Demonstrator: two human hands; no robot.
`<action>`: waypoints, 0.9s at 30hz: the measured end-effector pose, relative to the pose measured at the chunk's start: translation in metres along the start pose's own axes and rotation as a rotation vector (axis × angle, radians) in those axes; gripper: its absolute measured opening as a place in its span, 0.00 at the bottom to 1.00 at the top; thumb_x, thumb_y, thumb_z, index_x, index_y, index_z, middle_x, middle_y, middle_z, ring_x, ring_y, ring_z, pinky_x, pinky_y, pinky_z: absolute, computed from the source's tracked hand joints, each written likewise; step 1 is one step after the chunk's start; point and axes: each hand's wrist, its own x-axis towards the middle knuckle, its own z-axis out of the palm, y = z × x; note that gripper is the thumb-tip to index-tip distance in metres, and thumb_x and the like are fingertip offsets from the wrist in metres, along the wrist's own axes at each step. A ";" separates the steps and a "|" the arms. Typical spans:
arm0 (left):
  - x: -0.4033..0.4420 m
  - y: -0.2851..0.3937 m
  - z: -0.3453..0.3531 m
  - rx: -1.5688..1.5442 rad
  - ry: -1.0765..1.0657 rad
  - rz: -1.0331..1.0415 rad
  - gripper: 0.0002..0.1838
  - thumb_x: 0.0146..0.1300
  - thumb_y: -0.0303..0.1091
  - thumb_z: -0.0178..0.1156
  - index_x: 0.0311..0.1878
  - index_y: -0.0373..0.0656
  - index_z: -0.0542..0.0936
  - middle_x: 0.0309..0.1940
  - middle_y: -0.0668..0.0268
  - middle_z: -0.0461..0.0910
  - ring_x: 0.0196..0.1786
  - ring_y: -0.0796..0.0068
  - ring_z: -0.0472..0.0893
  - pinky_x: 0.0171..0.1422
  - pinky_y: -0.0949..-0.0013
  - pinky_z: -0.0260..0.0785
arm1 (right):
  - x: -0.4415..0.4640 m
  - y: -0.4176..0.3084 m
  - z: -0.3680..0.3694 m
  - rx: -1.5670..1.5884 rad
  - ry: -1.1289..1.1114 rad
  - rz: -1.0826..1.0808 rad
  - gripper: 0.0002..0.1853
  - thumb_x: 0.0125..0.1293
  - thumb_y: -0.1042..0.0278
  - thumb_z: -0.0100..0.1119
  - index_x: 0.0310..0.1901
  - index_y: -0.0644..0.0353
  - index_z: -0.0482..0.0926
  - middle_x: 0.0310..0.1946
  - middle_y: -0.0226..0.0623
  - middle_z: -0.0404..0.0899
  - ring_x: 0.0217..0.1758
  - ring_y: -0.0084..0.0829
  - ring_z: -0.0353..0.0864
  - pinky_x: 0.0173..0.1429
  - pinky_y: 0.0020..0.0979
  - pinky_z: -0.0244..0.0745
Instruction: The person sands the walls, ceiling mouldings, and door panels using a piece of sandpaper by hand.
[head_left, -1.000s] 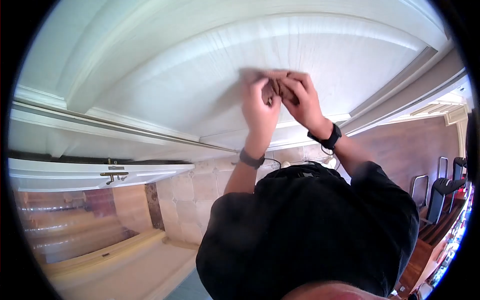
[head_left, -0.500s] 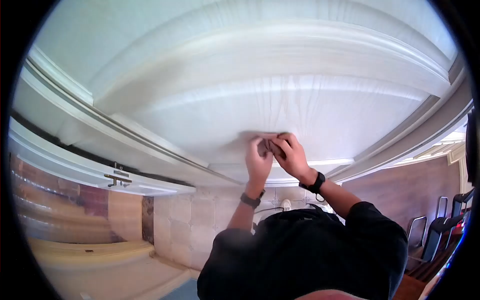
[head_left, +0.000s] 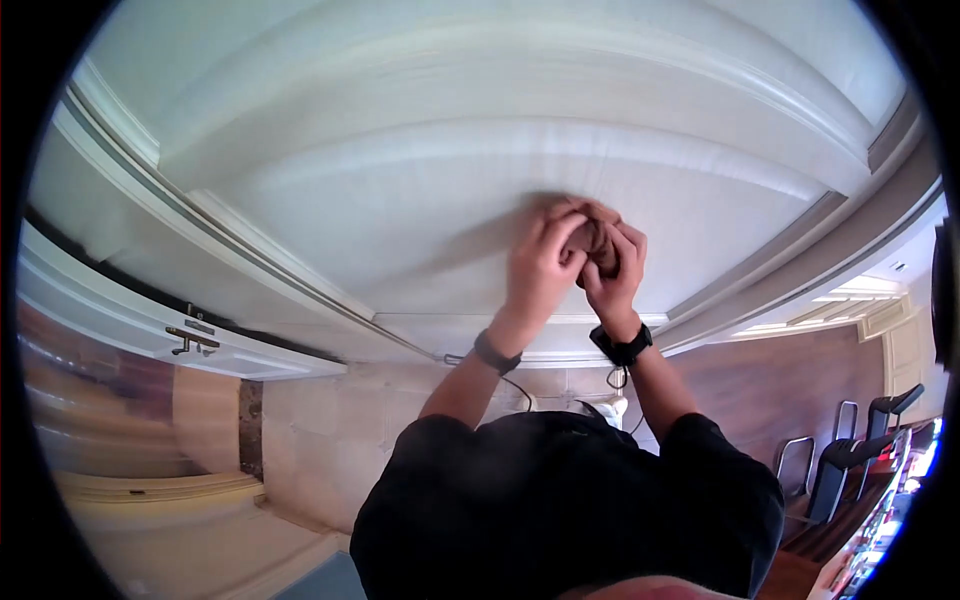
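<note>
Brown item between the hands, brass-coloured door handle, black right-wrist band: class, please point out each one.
Brown item (head_left: 593, 243): head view, its visible middle.
Brass-coloured door handle (head_left: 193, 338): head view, its lever.
Black right-wrist band (head_left: 630, 349): head view, its strap.

One left hand (head_left: 545, 262) and one right hand (head_left: 622, 270) are in view, with two dark wristbands (head_left: 497, 353). There is one black shirt (head_left: 560, 500), one brass handle (head_left: 193, 340) and two metal loops (head_left: 781, 466).
</note>
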 end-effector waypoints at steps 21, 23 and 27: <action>-0.013 -0.047 -0.079 0.157 0.313 0.085 0.23 0.48 0.11 0.60 0.51 0.37 0.79 0.50 0.57 0.77 0.54 0.55 0.77 0.56 0.61 0.71 | 0.029 -0.076 0.073 0.219 -0.297 -0.049 0.28 0.46 0.86 0.66 0.53 0.59 0.77 0.50 0.44 0.70 0.52 0.45 0.74 0.52 0.36 0.75; 0.005 -0.041 -0.078 0.179 0.362 0.101 0.25 0.47 0.10 0.59 0.51 0.39 0.78 0.49 0.61 0.79 0.53 0.57 0.75 0.56 0.59 0.69 | 0.052 -0.083 0.073 0.186 -0.206 -0.074 0.23 0.49 0.81 0.68 0.50 0.56 0.79 0.47 0.42 0.74 0.47 0.44 0.77 0.47 0.36 0.76; 0.053 -0.010 -0.072 0.121 0.340 0.220 0.25 0.45 0.10 0.58 0.50 0.39 0.80 0.50 0.59 0.78 0.52 0.56 0.76 0.56 0.60 0.70 | 0.085 -0.082 0.051 0.129 -0.123 -0.115 0.30 0.42 0.85 0.67 0.52 0.60 0.78 0.48 0.45 0.73 0.51 0.45 0.75 0.52 0.37 0.75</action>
